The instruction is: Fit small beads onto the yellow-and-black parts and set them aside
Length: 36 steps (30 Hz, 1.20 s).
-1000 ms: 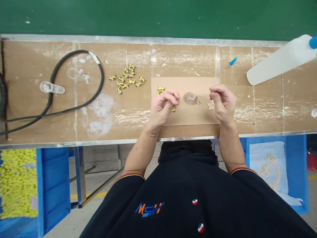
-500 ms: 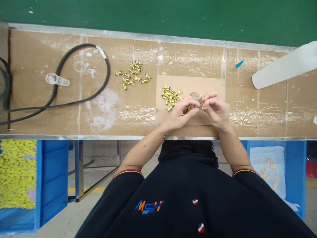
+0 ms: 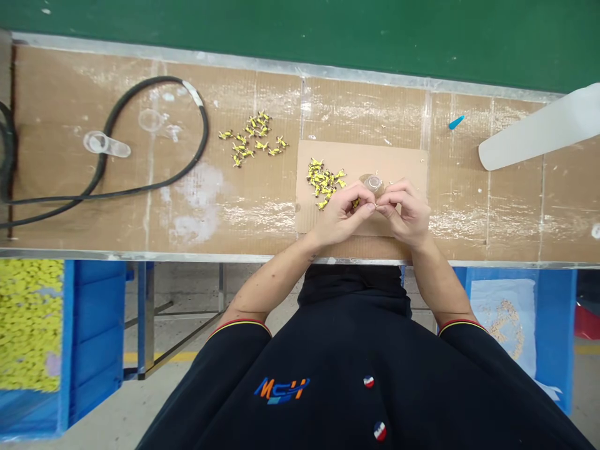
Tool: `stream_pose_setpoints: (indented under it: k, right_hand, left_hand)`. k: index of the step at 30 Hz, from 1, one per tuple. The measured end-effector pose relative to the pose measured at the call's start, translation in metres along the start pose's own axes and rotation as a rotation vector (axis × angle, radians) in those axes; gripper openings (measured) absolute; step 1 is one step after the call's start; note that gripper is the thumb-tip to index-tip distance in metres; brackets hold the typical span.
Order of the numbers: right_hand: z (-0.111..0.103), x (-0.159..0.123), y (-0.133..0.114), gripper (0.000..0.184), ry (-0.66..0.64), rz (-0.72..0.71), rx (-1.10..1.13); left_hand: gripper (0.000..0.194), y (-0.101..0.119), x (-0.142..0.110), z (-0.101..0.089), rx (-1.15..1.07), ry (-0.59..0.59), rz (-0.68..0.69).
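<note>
My left hand [image 3: 347, 214] and my right hand [image 3: 407, 211] meet fingertip to fingertip over a cardboard sheet [image 3: 307, 219]. Both are closed in a pinch, and a tiny pale bit shows between the fingertips, too small to name. Some yellow shows under the fingers of my left hand; whether it is held there or lies on the sheet I cannot tell. Just beyond the fingertips is a small round clear dish [image 3: 374, 182]. To the left of my left hand lies a pile of small yellow-and-black figures [image 3: 323, 180].
More yellow figures [image 3: 256, 132] lie farther left. A black cable [image 3: 205, 134] loops near a clear plastic piece [image 3: 112, 147]. At right are a blue cap [image 3: 456, 122] and a white cylinder [image 3: 529, 137]. Blue bins [image 3: 96, 337] stand below the table edge, one holding yellow pieces.
My right hand has moved slightly left and down, so its fingertips now touch those of my left hand. My left hand stays nearly in place. The view has shifted slightly.
</note>
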State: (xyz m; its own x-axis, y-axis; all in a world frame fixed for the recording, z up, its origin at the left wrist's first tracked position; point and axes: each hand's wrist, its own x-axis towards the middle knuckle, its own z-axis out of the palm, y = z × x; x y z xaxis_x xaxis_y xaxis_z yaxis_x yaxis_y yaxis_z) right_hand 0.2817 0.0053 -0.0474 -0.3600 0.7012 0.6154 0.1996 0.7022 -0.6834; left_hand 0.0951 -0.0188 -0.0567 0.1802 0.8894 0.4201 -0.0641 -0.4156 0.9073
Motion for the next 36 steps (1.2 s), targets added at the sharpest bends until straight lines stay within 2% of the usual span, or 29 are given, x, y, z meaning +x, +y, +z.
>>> stream_pose_setpoints:
  k: [5,10,12,15,18,22,26,30,36]
  right_hand:
    - [0.000,0.001,0.000,0.009,0.008,0.026,-0.068]
    - [0.002,0.001,-0.003,0.002,0.050,0.007,-0.027]
    - [0.002,0.001,-0.005,0.002,0.034,0.031,-0.012]
    - [0.000,0.001,-0.006,0.011,-0.010,0.102,-0.028]
    - [-0.004,0.003,-0.002,0.018,0.006,0.162,-0.120]
    - [-0.006,0.004,0.009,0.022,0.005,0.168,-0.260]
    - [-0.004,0.002,0.017,0.023,-0.055,0.170,-0.363]
    - [-0.003,0.000,0.018,0.020,-0.042,0.143,-0.390]
    - [-0.005,0.002,0.017,0.018,-0.074,0.169,-0.424]
  left_hand:
    - [0.014,0.000,0.000,-0.001,0.037,0.046,0.041]
    - [0.017,0.004,0.001,-0.001,0.110,0.065,0.039]
    - [0.017,0.004,0.001,0.001,0.119,0.066,0.053]
    - [0.015,0.000,0.000,0.003,0.090,0.089,0.050]
    - [0.016,-0.008,-0.002,0.001,-0.034,0.196,-0.057]
    - [0.014,-0.018,-0.002,-0.008,-0.224,0.389,-0.247]
    - [0.016,-0.025,-0.001,-0.012,-0.188,0.502,-0.259]
    - [0.018,-0.029,-0.001,-0.012,-0.125,0.511,-0.177]
    - [0.030,-0.028,-0.002,-0.013,-0.111,0.480,-0.182]
